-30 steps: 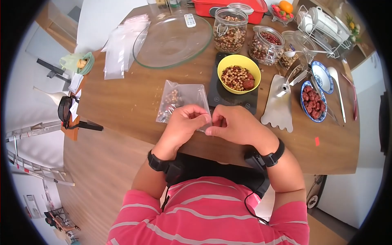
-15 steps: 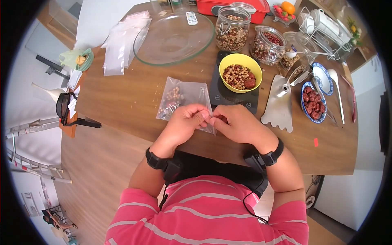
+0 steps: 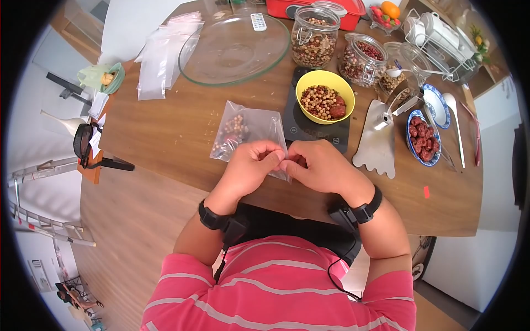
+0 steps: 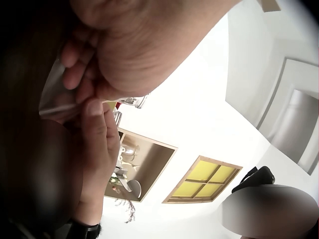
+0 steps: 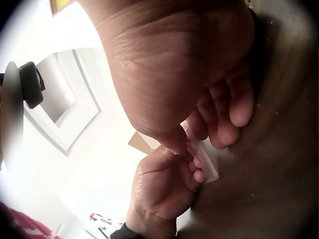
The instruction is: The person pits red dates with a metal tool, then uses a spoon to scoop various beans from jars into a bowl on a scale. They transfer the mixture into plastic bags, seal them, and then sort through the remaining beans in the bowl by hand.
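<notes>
A clear plastic bag [image 3: 256, 124] lies on the wooden table, nuts or beans and a reddish piece showing inside its far left part. Its near right edge is pinched by the left hand [image 3: 248, 168] and, close beside it, by the right hand [image 3: 320, 167], thumbs almost touching. The left wrist view shows the left hand [image 4: 134, 47] with curled fingers at the bag's edge [image 4: 56, 99]. In the right wrist view the right hand [image 5: 159, 64] is above the bag's edge [image 5: 208, 167], the other hand meeting it there.
Beyond the bag, a yellow bowl [image 3: 348, 88] of beans and dates sits on a black scale [image 3: 314, 133]. A metal piece [image 3: 376, 146], a bowl of dates [image 3: 424, 138] and glass jars [image 3: 313, 49] stand right and behind. A glass plate [image 3: 232, 71] and empty bags [image 3: 157, 69] are back left.
The right thumb has drawn slightly upward and nearer the left fingertips along the bag's edge. Both hands keep their pinch, and the bag has barely shifted.
</notes>
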`<state>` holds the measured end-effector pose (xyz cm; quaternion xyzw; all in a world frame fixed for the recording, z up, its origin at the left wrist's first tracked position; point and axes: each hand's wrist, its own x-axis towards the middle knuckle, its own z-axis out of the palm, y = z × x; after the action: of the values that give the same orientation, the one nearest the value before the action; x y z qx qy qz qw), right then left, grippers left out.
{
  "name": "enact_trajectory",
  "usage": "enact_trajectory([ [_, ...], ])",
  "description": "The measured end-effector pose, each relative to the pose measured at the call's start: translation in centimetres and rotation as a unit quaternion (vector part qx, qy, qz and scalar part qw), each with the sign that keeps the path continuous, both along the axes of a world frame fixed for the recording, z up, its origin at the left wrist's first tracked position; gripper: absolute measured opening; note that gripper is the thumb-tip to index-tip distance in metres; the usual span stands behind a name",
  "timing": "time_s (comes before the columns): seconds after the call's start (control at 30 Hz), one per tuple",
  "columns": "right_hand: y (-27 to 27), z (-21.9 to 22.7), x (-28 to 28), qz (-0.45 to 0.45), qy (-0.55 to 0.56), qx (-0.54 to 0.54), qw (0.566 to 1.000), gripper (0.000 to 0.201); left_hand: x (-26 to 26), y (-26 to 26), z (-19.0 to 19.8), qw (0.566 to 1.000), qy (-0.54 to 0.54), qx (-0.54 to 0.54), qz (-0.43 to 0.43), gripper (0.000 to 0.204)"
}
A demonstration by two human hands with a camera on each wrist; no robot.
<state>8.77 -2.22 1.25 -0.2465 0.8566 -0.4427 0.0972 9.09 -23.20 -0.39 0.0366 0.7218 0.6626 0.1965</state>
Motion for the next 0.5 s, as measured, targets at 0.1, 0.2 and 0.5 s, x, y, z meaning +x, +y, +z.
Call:
enact_trajectory([
  [0.1, 0.0, -0.2, 0.0, 0.003, 0.029, -0.001, 1.0, 0.018, 0.0, -0.1, -0.3, 1.0, 0.006, 0.003, -0.009, 0.012],
  [0.2, -0.1, -0.9, 0.0, -0.002, 0.057, -0.006, 0.998, 0.016, 0.1, -0.1, -0.4, 1.0, 0.002, 0.023, -0.01, 0.013],
  [0.5, -0.4, -0.4, 0.8, -0.102, 0.108, 0.096, 0.984, 0.019, 1.8, -0.7, 2.0, 0.993, 0.042, -0.108, 0.016, 0.01],
])
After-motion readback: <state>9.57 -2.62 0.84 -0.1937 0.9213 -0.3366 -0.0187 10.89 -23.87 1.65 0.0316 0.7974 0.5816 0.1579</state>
